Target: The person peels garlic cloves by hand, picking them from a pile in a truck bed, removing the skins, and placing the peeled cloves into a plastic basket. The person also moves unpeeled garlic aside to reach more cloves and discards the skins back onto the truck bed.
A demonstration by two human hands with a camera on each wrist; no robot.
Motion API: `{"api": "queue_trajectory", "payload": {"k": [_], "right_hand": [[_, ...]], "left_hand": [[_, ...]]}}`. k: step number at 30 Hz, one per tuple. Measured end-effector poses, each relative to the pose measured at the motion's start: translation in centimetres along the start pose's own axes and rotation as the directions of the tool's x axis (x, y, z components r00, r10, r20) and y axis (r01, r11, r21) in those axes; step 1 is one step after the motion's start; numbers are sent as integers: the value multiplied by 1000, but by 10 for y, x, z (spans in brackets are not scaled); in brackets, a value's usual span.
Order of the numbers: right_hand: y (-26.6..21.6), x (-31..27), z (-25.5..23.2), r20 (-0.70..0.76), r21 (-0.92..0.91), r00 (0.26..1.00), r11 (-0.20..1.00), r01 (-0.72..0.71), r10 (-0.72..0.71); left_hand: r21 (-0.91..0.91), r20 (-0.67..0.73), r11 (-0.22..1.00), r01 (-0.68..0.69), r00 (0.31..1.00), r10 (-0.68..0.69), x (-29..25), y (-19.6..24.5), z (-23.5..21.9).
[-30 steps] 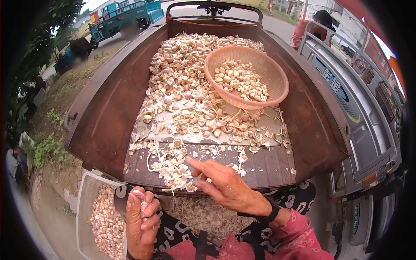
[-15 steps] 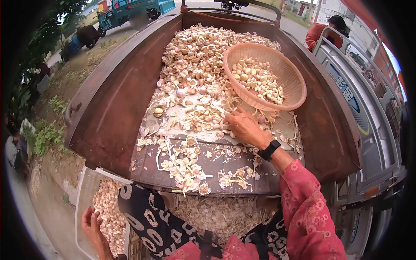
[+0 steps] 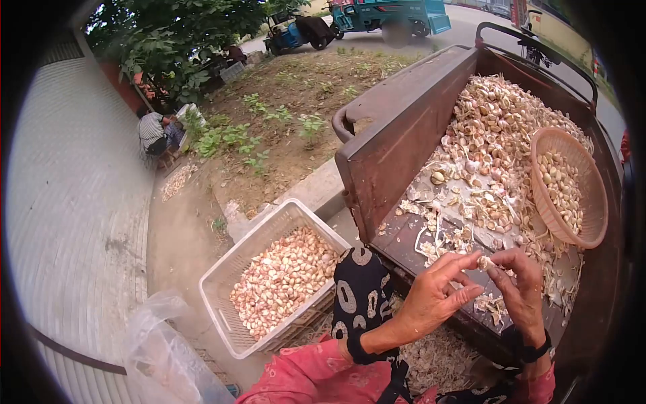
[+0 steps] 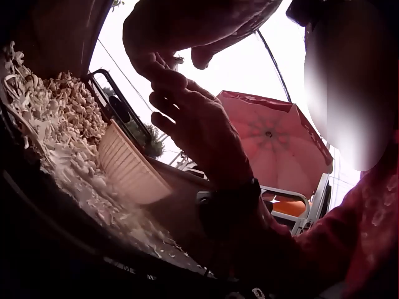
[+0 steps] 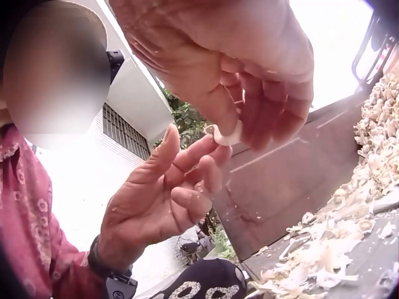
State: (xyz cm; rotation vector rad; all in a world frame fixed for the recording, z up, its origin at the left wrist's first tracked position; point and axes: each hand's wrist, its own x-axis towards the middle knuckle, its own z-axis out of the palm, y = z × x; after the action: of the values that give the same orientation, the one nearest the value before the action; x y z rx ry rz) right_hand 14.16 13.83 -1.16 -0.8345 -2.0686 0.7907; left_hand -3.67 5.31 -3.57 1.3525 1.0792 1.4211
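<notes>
Over the near edge of the cart bed, my right hand (image 3: 526, 296) pinches a pale garlic clove (image 3: 484, 263) between thumb and fingers. My left hand (image 3: 431, 296) meets it there, a fingertip right at the clove. In the right wrist view the left thumb (image 5: 163, 149) stands apart from the clove, with the other fingers loosely bent. A white plastic crate (image 3: 222, 296) of unpeeled cloves (image 3: 282, 283) stands left of the knees. Peeled cloves (image 3: 562, 188) lie in an orange basket (image 3: 592, 202) on the cart bed.
Garlic skins and pieces (image 3: 498, 128) heap along the cart bed, bounded by a rusty metal side wall (image 3: 410, 135). More skins (image 3: 437, 363) lie below the cart's edge. A clear plastic bag (image 3: 165, 350) is at lower left. Farther off, a person (image 3: 153, 131) sits by the wall.
The head view has swung left. My right hand has come back from the cart bed near the basket, and my left hand has risen from the crate to meet it at the clove.
</notes>
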Motion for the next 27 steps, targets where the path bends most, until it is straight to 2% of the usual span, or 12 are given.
{"api": "queue_trajectory", "payload": {"k": [3,9,12,15,16,18,19,21,22,24,25,27], "right_hand": [[-22,-13,10,-74,-36,994,996,78,-80],[-35,-33,13,-107,-139,963,963,232,-247],[-28,-39,-1,-84,-14,975,979,204,-204],[6,-42,-37,-84,-26,989,992,-121,119],[22,-41,-46,-119,15,964,971,-239,239],[61,-34,-62,-183,5,939,955,-295,291],[80,-29,-68,-186,-9,931,947,-322,315],[103,-22,-67,-172,-106,933,936,-337,316],[113,-19,-65,-134,-181,940,925,-334,313],[134,-12,-56,-78,-287,966,923,-257,245],[141,-9,-48,-6,-369,985,915,-162,172],[148,-3,-40,63,-433,978,889,-151,197]], "left_hand": [[-196,-155,980,10,987,-41,-7,-11,16],[-217,-131,973,77,986,-107,-16,-3,18],[-310,-35,946,95,993,-111,-16,13,12],[-378,158,926,13,986,51,-27,61,10],[-279,262,956,-90,951,166,-29,72,10],[-293,465,864,-409,729,502,-22,84,23],[-497,762,738,456,637,120,-38,77,28],[-560,606,826,-62,649,460,-31,96,32],[-570,606,820,-52,647,463,-17,91,41],[-849,199,275,-451,209,957,13,77,62],[-782,427,617,-93,642,637,-16,102,45],[-774,424,625,-99,652,629,-19,96,40]]}}
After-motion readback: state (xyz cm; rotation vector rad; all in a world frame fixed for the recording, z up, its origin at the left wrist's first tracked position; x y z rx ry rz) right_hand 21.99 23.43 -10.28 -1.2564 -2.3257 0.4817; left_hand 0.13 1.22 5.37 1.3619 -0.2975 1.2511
